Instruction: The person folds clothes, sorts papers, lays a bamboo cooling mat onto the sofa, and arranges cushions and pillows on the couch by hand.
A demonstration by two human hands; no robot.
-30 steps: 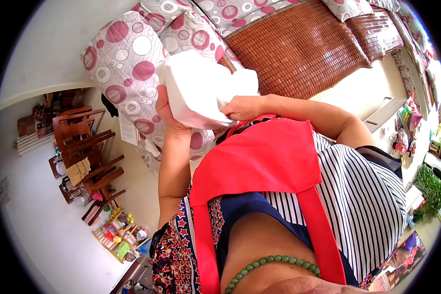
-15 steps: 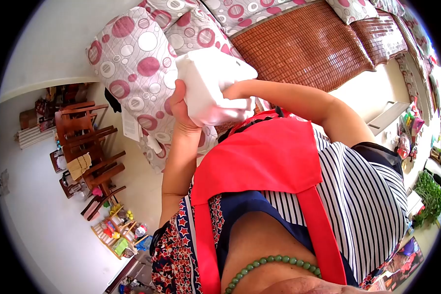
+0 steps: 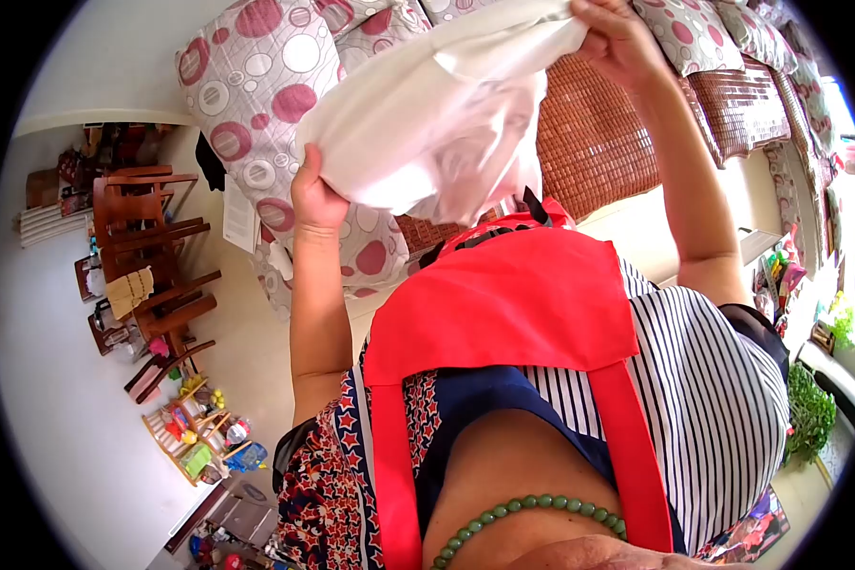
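A thin white cloth [image 3: 418, 114] hangs spread out in front of me, over the sofa. My left hand [image 3: 316, 195] grips its near left edge, thumb pointing up. Farther away and higher, my right hand [image 3: 622, 43] pinches the far right corner. Between the hands the upper edge is drawn fairly straight, while the lower middle sags in loose, blurred folds. I cannot make out whether it is a garment.
Behind the cloth stands a sofa with circle-patterned cushions [image 3: 256, 104] and a brown woven seat mat [image 3: 598, 142]. Wooden chairs [image 3: 142, 218] and a small rack of colourful items [image 3: 195, 432] are on the left. A green plant [image 3: 809, 413] is at the right.
The white cloth has gone from a compact folded bundle to an opened-out sheet. My right hand has moved up and far to the right with its corner; my left hand has shifted slightly left.
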